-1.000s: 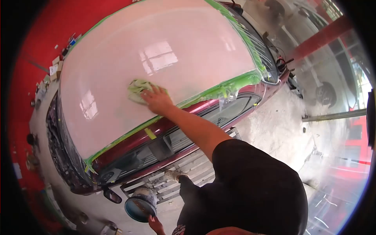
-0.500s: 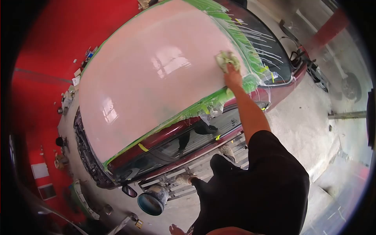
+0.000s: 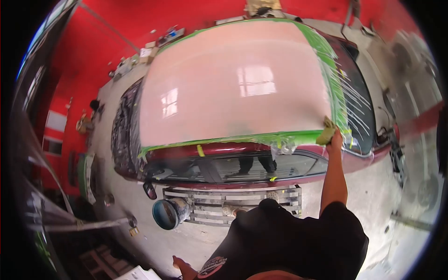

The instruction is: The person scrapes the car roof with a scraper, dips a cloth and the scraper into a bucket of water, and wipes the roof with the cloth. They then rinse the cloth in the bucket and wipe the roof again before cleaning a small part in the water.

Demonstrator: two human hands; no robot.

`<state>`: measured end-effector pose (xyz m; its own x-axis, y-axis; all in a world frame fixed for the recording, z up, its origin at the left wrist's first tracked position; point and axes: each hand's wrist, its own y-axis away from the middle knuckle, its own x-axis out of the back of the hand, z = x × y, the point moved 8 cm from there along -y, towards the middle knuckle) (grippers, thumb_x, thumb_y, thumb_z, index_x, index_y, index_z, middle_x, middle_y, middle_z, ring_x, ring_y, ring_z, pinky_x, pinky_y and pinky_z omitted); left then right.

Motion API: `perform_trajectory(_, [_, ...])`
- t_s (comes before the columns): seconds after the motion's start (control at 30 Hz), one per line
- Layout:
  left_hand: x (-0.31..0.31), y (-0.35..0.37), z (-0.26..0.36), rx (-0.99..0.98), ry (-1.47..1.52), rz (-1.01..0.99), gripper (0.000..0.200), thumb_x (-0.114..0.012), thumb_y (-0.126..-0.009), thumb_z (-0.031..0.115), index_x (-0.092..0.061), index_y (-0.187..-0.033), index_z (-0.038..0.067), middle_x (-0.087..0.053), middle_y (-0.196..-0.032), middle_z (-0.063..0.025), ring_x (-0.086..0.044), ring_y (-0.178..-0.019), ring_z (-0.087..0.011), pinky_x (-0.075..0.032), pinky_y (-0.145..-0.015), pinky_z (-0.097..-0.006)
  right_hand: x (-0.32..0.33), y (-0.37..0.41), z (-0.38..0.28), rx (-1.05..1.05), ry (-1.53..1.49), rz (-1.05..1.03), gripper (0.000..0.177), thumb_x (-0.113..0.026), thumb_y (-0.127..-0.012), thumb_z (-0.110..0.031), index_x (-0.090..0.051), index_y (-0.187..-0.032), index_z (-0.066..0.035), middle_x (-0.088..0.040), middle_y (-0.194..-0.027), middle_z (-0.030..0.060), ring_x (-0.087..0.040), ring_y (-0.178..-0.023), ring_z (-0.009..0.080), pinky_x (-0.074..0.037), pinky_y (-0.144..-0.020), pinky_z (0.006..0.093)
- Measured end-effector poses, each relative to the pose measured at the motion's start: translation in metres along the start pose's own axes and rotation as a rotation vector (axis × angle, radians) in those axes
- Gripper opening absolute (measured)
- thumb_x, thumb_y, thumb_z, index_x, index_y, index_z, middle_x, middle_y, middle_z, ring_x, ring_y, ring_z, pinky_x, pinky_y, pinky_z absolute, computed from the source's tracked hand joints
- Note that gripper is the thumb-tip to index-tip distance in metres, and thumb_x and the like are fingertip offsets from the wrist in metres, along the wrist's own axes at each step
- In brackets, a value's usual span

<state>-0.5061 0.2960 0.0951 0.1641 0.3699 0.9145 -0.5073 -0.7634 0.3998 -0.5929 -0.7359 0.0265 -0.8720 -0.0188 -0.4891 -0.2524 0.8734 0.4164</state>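
The right hand (image 3: 335, 140) grips the rag (image 3: 327, 133); its wipe has reached the car roof's (image 3: 224, 95) taped edge (image 3: 304, 137). I can't tell the left hand's (image 3: 183, 267) grip.

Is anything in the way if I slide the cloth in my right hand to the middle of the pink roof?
Nothing visible. The cloth, in your right hand, is at the corner by the green masking; I see no object on the pink roof from there inward.

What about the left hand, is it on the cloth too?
No, the left hand is low and well apart from the cloth, which the right hand holds.
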Motion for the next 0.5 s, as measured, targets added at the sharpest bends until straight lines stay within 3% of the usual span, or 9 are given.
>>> perform_trajectory(0.23, [-0.016, -0.016, -0.018, 0.46, 0.805, 0.089, 0.053, -0.051, -0.084, 0.059, -0.066, -0.103, 0.011, -0.068, -0.1, -0.0114, -0.059, -0.083, -0.0241, -0.042, -0.072, -0.0564, -0.085, 0.094, 0.038, -0.196, -0.107, -0.18, 0.035, -0.045, -0.095, -0.026, -0.052, -0.124, -0.007, -0.06, -0.113, 0.0078, -0.06, -0.099, 0.0231, -0.05, -0.087, 0.0381])
perform_trajectory(0.3, [-0.006, -0.024, -0.001, 0.387, 0.759, 0.036, 0.049, -0.053, -0.086, 0.052, -0.067, -0.097, 0.007, -0.067, -0.098, -0.0128, -0.059, -0.086, -0.0265, -0.043, -0.075, -0.0522, -0.11, 0.117, 0.073, -0.233, -0.073, -0.253, 0.034, -0.046, -0.095, -0.027, -0.053, -0.122, -0.008, -0.061, -0.111, 0.0073, -0.06, -0.098, 0.0228, -0.05, -0.086, 0.0382])
perform_trajectory(0.37, [-0.013, -0.086, 0.004, 0.004, 0.567, -0.01, 0.044, -0.056, -0.088, 0.041, -0.066, -0.098, -0.001, -0.066, -0.103, -0.0169, -0.06, -0.092, -0.0289, -0.046, -0.082, -0.0458, -0.146, 0.154, 0.105, -0.274, -0.032, -0.35, 0.032, -0.047, -0.095, -0.028, -0.055, -0.119, -0.008, -0.062, -0.109, 0.0071, -0.061, -0.097, 0.0222, -0.051, -0.084, 0.0379])
perform_trajectory(0.43, [0.003, -0.081, 0.034, -0.366, 0.413, 0.034, 0.043, -0.06, -0.089, 0.032, -0.062, -0.109, -0.005, -0.063, -0.112, -0.0201, -0.059, -0.104, -0.0307, -0.044, -0.092, -0.0374, -0.193, 0.206, 0.14, -0.327, 0.011, -0.497, 0.031, -0.046, -0.094, -0.025, -0.055, -0.118, -0.008, -0.062, -0.106, 0.0076, -0.061, -0.095, 0.0216, -0.052, -0.081, 0.037])
perform_trajectory(0.5, [0.02, -0.064, 0.051, -0.371, 0.406, -0.057, 0.045, -0.06, -0.088, 0.031, -0.06, -0.113, -0.006, -0.062, -0.116, -0.0203, -0.057, -0.109, -0.0301, -0.042, -0.095, -0.0366, -0.233, 0.255, 0.189, -0.431, 0.052, -0.658, 0.031, -0.045, -0.092, -0.021, -0.054, -0.119, -0.007, -0.062, -0.104, 0.0083, -0.061, -0.093, 0.021, -0.052, -0.079, 0.0361])
